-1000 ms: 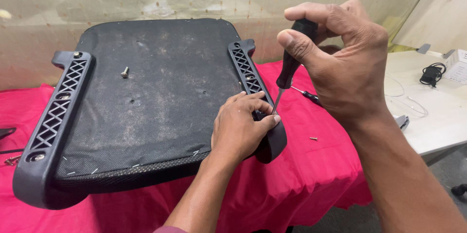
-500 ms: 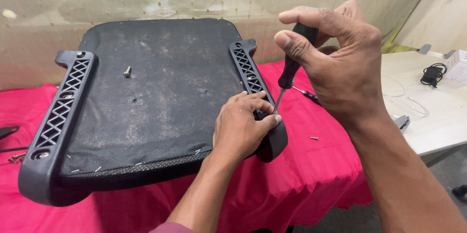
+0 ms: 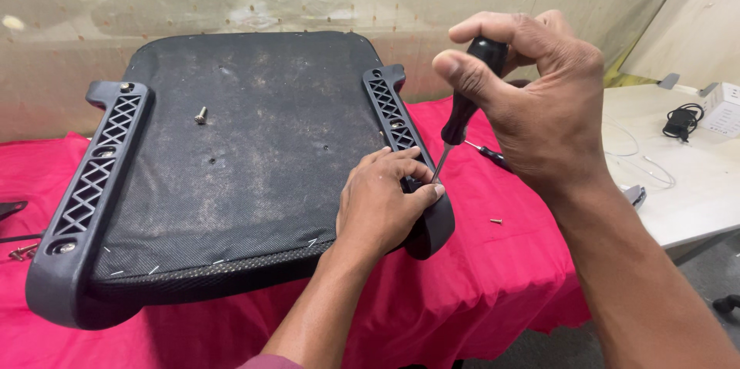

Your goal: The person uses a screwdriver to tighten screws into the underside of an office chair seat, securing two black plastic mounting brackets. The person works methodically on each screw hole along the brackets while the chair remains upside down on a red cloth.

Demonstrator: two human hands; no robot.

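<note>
Upright over the right bracket [image 3: 401,134] of an upturned chair seat [image 3: 254,161], a black-handled screwdriver [image 3: 466,107] stands clamped in the right hand [image 3: 532,99], its tip at the bracket's near end. Just beside the tip, the left hand [image 3: 381,207] presses closed on the bracket. A loose screw [image 3: 201,115] lies on the seat, which rests on a red cloth [image 3: 493,276].
</note>
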